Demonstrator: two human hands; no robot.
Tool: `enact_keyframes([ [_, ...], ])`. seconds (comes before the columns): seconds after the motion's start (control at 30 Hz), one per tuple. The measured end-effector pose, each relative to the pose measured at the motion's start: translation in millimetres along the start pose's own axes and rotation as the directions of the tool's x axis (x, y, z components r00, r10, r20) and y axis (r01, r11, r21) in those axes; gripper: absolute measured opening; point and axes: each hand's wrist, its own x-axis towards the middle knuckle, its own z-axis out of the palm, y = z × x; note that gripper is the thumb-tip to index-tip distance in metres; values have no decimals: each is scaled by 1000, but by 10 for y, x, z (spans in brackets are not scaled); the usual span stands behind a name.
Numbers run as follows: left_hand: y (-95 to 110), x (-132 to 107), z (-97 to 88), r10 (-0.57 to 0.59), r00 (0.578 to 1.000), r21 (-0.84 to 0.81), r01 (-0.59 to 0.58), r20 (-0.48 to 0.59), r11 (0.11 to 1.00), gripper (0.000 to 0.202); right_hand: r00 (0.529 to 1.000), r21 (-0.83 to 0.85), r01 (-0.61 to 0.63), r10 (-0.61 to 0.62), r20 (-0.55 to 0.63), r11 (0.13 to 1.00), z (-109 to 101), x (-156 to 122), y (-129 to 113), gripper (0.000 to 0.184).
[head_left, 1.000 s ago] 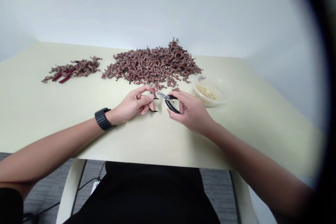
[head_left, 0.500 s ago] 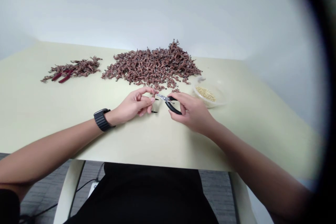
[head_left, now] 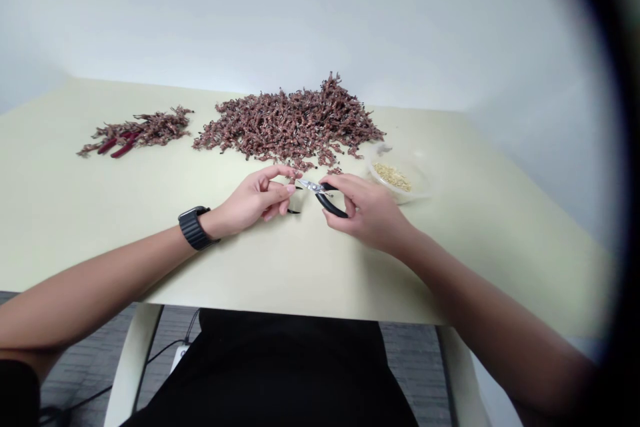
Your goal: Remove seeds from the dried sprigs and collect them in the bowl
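My left hand [head_left: 260, 199], wearing a black watch [head_left: 198, 227] at the wrist, is closed with a small reddish-brown piece [head_left: 294, 178] at its fingertips. Two thin dark points [head_left: 294, 212] stick out beneath those fingers; what they belong to is hidden. In my right hand [head_left: 370, 212] are small pliers [head_left: 325, 196] with silver jaws and black handles. The fingers are wrapped about the handles, which stand apart. The jaw tips point left and lie right beside the reddish-brown piece; whether they touch it is too small to tell.
A large heap of reddish-brown twisted pieces [head_left: 290, 123] lies beyond my hands. To the left is a smaller pile [head_left: 163, 127] with a red-handled tool [head_left: 120, 145] on it. A clear plastic bowl [head_left: 425, 180] with yellowish bits stands by my right hand. The wall rises behind the table.
Almost nothing differs. The pliers and my right hand have shifted very slightly; my left hand stays in place with the small piece.
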Motion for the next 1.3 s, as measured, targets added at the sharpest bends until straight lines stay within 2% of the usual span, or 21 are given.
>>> enact_keyframes([
  [0.23,-2,-3,0,10,1000,34,-10,9,999,38,1000,24,-26,26,17,999,-8,0,-18,45],
  [0.33,-11,-21,-6,53,998,123,-57,37,991,43,975,186,-209,191,111,960,-56,6,-50,46],
  [0.37,-15,-30,-16,89,995,181,-95,38,979,44,947,295,-306,258,191,905,-79,11,-59,46],
  [0.43,-21,-46,-49,214,976,358,-210,30,910,44,867,514,-487,317,385,706,-128,29,-72,43],
  [0.53,-16,-61,-114,410,910,614,-356,57,705,37,768,679,-639,243,593,362,-187,64,-74,37],
  [0.6,-2,-64,-135,461,885,673,-380,65,635,35,740,699,-673,205,641,242,-198,78,-67,36],
  [0.63,6,-65,-131,460,886,673,-373,54,639,36,740,703,-673,206,640,230,-194,78,-62,36],
  [0.67,14,-66,-118,445,895,656,-357,36,665,37,752,708,-660,221,621,254,-182,73,-58,35],
  [0.73,28,-66,-69,379,925,563,-312,-3,765,41,797,690,-603,281,534,401,-144,51,-52,35],
  [0.83,31,-65,11,254,967,348,-229,-27,909,45,908,482,-417,334,251,771,-66,11,-49,47],
  [0.9,23,-62,45,200,979,257,-186,-28,948,45,972,240,-234,230,45,942,-19,-3,-51,52],
  [0.97,15,-61,61,164,986,222,-154,-28,963,44,996,56,-72,75,-57,996,15,-6,-53,49],
  [1.03,11,-61,70,139,990,208,-131,-26,969,44,997,-21,17,-19,-69,1000,32,-6,-54,46],
  [1.3,5,-55,78,131,991,209,-122,-34,970,43,998,-70,54,-57,-34,996,15,-20,-46,45],
])
